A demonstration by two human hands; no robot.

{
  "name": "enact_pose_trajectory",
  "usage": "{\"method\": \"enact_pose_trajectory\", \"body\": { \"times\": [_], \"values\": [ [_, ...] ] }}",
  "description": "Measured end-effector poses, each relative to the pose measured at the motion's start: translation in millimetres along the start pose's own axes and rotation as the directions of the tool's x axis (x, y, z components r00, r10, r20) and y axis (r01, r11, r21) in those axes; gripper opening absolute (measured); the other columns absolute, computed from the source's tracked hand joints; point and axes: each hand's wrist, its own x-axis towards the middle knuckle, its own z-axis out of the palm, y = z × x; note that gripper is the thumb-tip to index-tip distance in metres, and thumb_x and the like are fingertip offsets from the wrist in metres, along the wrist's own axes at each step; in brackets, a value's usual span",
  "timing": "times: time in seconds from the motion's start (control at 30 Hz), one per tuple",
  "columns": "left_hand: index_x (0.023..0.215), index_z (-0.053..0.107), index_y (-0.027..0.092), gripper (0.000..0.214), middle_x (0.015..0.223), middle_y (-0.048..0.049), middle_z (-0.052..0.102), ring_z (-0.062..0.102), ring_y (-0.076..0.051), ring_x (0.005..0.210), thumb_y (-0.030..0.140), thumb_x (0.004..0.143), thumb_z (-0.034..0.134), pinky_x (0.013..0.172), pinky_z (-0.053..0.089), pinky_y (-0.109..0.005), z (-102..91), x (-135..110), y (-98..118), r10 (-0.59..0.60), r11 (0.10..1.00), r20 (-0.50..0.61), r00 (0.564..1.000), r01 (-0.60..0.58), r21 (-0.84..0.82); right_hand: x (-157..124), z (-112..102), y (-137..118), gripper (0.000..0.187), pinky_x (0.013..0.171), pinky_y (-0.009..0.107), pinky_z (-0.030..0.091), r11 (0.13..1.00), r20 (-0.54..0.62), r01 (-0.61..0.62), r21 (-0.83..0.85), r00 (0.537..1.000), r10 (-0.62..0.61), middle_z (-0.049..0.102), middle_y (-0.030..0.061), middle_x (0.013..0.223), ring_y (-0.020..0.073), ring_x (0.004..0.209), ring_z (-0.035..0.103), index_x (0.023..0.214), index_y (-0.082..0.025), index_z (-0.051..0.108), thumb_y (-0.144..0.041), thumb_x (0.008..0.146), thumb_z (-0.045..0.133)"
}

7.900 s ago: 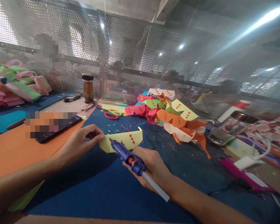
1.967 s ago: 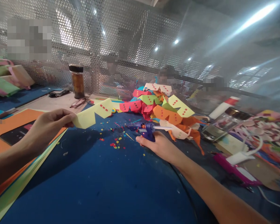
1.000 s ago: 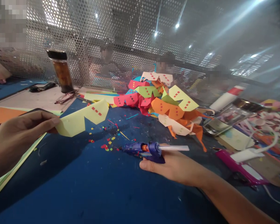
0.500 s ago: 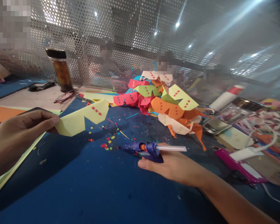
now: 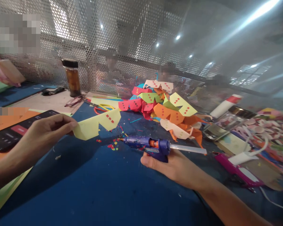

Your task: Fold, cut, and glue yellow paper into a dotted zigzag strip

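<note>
Between thumb and fingers, my left hand (image 5: 54,128) pinches the left end of a pale yellow paper cutout (image 5: 88,127). The cutout has a notch in its lower edge and a row of small red squares at its right end. My right hand (image 5: 172,166) is wrapped round a blue hot glue gun (image 5: 141,142), its nozzle pointing left toward the cutout but apart from it. A clear glue stick (image 5: 188,148) sticks out of the gun's back. Small coloured paper bits (image 5: 113,146) lie on the blue table (image 5: 103,191) near the nozzle.
A pile of folded paper cutouts (image 5: 168,113) stands behind the glue gun. Scissors (image 5: 103,108) and a jar of brown liquid (image 5: 72,78) are at back left. A phone (image 5: 4,138) lies left; a glass jar (image 5: 223,124) and magenta power strip (image 5: 238,169) lie right.
The view has shifted left, bringing the phone into sight. The glue gun has turned slightly, its nozzle now higher and closer to the yellow cutout. Both hands keep their holds.
</note>
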Motion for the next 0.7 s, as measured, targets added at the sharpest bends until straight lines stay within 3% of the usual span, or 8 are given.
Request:
{"method": "enact_pose_trajectory", "body": {
  "times": [0.27,0.53,0.7],
  "values": [
    [0.082,0.066,0.019,0.032,0.075,0.0001,0.067,0.056,-0.017,0.072,0.05,0.082,0.058,0.065,0.039,-0.027,-1.4,-6.6,-6.3,0.156,0.987,0.121,0.98,-0.151,-0.054,2.4,26.9,-32.4,0.036,0.061,0.031,0.05,0.981,-0.107,0.186,0.051,0.978,-0.18,0.067,0.002,0.078,0.018,0.069,0.061,0.085,-0.022,0.065,-0.056,0.088,0.055],
    [0.087,0.064,0.019,0.033,0.073,0.001,0.064,0.054,-0.016,0.069,0.051,0.085,0.057,0.061,0.039,-0.026,1.4,-10.0,-9.9,0.214,0.974,0.157,0.964,-0.2,-0.103,13.4,49.4,-53.8,0.023,0.06,0.032,0.046,0.907,-0.273,0.42,0.015,0.875,-0.4,0.058,-0.0007,0.066,0.0163,0.061,0.054,0.074,-0.024,0.058,-0.04,0.091,0.056],
    [0.086,0.064,0.019,0.035,0.074,0.0002,0.065,0.055,-0.017,0.07,0.052,0.085,0.055,0.061,0.039,-0.027,2.6,-12.8,-7.7,0.215,0.975,0.186,0.959,-0.199,-0.102,16.1,57.8,-50.2,0.022,0.066,0.032,0.043,0.9,-0.285,0.434,-0.047,0.857,-0.429,0.06,-0.0021,0.072,0.0145,0.066,0.056,0.072,-0.022,0.053,-0.034,0.09,0.06]
  ]
}}
